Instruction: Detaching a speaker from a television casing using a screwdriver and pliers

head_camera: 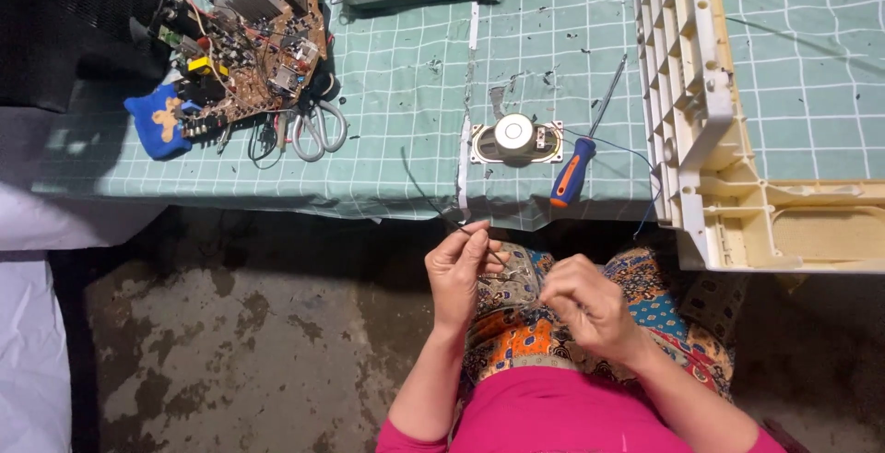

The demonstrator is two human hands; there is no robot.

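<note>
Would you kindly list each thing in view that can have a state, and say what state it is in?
Left hand: pinching a thin dark wire.
Right hand: fingers curled, contents too small to tell.
Speaker: loose on the mat, magnet up.
Screwdriver: lying flat, unheld.
Circuit board: bare, out of its housing.
Scissors: lying closed.
Plastic casing: opened, ribbed inside up.
</note>
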